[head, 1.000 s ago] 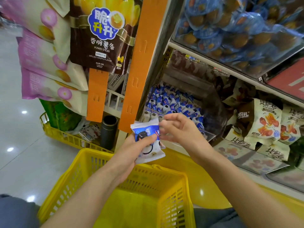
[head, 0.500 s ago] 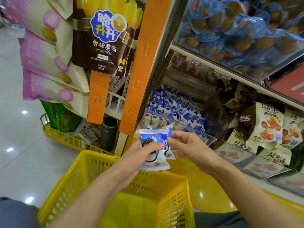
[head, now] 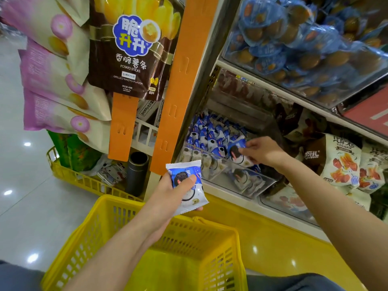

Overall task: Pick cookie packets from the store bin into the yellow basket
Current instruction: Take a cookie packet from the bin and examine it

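- A moment ago both hands met over the basket, the right hand [head: 262, 151] passing a packet to the left. Now the right hand has gone back into the clear store bin [head: 252, 183] on the shelf.
- There its fingertips pinch a fresh cookie packet [head: 236, 149] near the bin's front. The packet is tipped up among the others, and I can't tell whether it is lifted free.
- The left hand [head: 168, 192] is wrapped round the held packets [head: 186, 185], thumb across the front. It looks like two stacked, though I can't be sure of the count.
- That bundle hangs just above the far rim of the yellow basket [head: 220, 259], well apart from the right hand.
- I'd say the person is gathering several in the left hand before dropping them. No packet shows inside the basket, so the task looks to be early on.
- The bin holds plenty more, in easy reach of the right hand.
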Action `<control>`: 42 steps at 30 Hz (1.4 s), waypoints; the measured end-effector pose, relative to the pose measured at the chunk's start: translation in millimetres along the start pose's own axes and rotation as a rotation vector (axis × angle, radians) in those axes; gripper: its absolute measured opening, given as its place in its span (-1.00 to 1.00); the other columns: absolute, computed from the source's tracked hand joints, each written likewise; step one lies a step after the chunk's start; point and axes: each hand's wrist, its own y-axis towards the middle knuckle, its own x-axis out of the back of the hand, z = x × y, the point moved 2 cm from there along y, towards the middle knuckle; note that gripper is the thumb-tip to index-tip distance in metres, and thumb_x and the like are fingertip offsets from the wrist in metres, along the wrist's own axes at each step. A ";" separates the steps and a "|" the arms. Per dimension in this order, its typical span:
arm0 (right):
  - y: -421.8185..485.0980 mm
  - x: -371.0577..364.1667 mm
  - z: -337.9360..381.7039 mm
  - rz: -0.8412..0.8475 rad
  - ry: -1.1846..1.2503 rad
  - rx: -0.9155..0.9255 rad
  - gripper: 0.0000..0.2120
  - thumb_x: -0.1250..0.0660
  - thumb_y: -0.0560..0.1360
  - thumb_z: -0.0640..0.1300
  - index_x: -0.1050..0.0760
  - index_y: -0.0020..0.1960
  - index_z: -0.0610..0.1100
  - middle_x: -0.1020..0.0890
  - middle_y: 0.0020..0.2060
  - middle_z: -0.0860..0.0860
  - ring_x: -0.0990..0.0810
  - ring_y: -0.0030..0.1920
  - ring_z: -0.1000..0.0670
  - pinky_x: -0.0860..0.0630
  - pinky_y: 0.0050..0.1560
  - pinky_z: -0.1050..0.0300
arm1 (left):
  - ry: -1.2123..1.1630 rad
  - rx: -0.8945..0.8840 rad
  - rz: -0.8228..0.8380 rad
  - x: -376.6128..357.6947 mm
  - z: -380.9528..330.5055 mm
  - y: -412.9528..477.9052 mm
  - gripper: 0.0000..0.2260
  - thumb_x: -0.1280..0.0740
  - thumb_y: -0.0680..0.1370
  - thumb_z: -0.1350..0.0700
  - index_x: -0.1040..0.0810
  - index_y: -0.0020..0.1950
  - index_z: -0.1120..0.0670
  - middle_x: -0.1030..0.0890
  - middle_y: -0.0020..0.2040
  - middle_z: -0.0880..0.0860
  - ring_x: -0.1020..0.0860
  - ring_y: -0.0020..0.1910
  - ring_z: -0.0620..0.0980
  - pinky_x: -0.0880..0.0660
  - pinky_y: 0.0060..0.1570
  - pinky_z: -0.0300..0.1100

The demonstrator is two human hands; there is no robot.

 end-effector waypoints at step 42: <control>-103.3 -105.1 24.9 0.128 0.759 0.203 -0.91 -0.31 0.50 -0.28 -0.56 -0.04 -0.27 -0.63 -0.24 -0.16 -0.57 -0.31 0.13 -0.53 -0.30 0.25 | 0.227 -0.036 -0.048 -3.8 19.0 -3.3 -0.82 -0.27 0.56 0.10 -0.50 0.16 -0.04 -0.65 0.04 -0.04 -0.61 0.00 -0.16 -0.54 -0.06 -0.33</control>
